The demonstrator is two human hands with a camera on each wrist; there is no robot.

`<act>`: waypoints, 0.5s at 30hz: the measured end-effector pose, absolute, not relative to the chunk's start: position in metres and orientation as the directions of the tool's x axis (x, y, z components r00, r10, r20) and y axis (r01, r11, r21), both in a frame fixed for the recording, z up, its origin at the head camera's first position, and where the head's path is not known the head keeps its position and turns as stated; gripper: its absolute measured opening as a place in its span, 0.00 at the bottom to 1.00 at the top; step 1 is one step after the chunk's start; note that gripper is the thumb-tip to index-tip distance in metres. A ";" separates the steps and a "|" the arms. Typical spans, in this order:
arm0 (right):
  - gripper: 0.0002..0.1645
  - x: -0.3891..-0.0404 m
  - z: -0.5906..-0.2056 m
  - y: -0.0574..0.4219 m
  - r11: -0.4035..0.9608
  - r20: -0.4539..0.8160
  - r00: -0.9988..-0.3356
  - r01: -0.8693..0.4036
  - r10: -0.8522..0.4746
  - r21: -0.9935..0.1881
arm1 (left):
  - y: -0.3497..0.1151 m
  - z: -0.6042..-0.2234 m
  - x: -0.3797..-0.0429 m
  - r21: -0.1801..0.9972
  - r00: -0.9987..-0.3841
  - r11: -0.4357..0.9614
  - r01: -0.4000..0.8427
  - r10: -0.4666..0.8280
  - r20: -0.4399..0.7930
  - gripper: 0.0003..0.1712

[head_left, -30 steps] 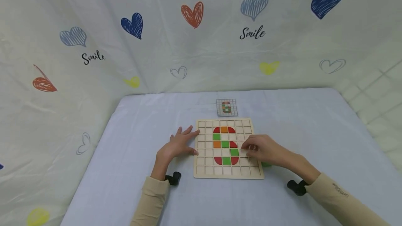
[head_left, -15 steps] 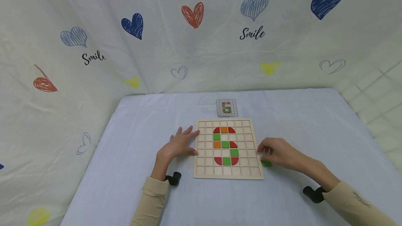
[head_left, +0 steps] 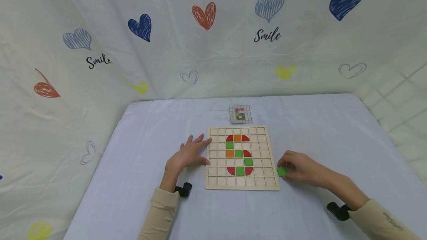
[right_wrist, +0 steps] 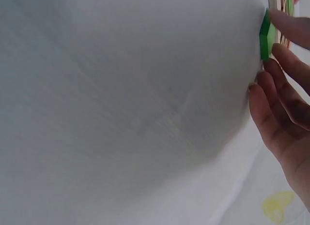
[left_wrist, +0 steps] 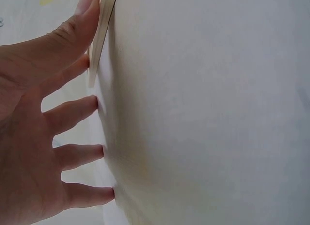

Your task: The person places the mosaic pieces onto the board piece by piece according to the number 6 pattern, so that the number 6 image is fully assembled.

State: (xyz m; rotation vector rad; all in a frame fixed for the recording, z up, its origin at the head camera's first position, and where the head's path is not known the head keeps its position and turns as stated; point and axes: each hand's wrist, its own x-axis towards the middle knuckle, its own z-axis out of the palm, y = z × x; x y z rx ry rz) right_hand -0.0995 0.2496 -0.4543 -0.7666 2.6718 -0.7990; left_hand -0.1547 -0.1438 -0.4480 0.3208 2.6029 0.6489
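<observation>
A wooden grid board [head_left: 213, 180] lies on the table with red, orange and green tiles set in its cells in an S-like shape. My left hand [head_left: 186, 155] is spread at the board's left edge, thumb and index finger touching its side. In the left wrist view the other fingertips [left_wrist: 92, 103] rest on the cloth. Just off the board's right edge, my right hand [head_left: 301, 166] pinches a green tile [head_left: 281, 172] between thumb and index finger. In the right wrist view this green tile [right_wrist: 265, 36] shows its edge close to the board's side.
Behind the board lies a small card [head_left: 241, 115] printed with a coloured 6-like figure on a grid. A white cloth [head_left: 160, 121] covers the table. Behind it hangs a white sheet [head_left: 227, 55] with printed hearts.
My right hand has left the board, moved right and down, and now pinches the green tile lying beside it. The left hand has stayed put.
</observation>
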 end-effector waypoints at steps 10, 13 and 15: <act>0.15 -0.099 -0.458 0.246 0.704 -0.067 -0.834 -0.417 -0.548 -0.576 | -0.143 -0.448 -0.154 0.497 -0.879 0.861 0.108 0.316 -0.357 0.51; 0.16 -0.099 -0.459 0.244 0.686 -0.057 -0.831 -0.415 -0.553 -0.598 | -0.144 -0.449 -0.155 0.494 -0.879 0.862 0.113 0.318 -0.355 0.51; 0.17 -0.099 -0.459 0.243 0.678 -0.061 -0.831 -0.405 -0.552 -0.613 | -0.144 -0.449 -0.155 0.495 -0.878 0.862 0.114 0.321 -0.356 0.51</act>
